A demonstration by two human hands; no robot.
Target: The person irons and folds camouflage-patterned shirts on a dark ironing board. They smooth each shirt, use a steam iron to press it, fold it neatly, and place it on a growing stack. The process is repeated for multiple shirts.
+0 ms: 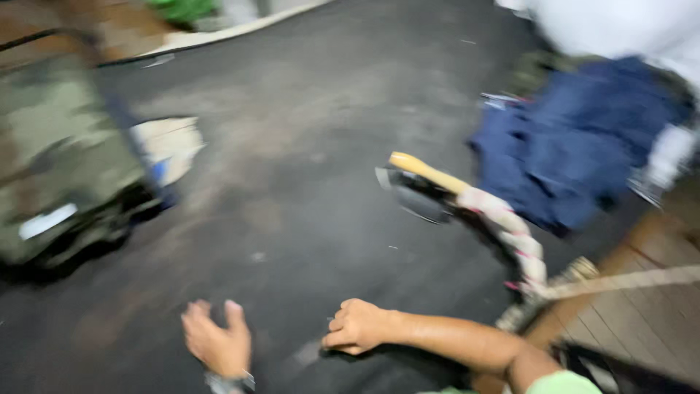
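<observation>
At lower centre, the left hand (217, 341) lies spread and the right hand (357, 326) fisted on dark floor (306, 182), below a hatchet (423, 182).

The picture is blurred. Both hands rest low on the dark floor (306, 182): the left hand (217, 341) lies open with fingers spread, and the right hand (357, 327) is curled into a loose fist, holding nothing. Beyond the right hand lies an axe (430, 182) with a pale handle, just beside a blue cloth (576, 146). A camouflage bag (62, 153) sits at the floor's left edge.
</observation>
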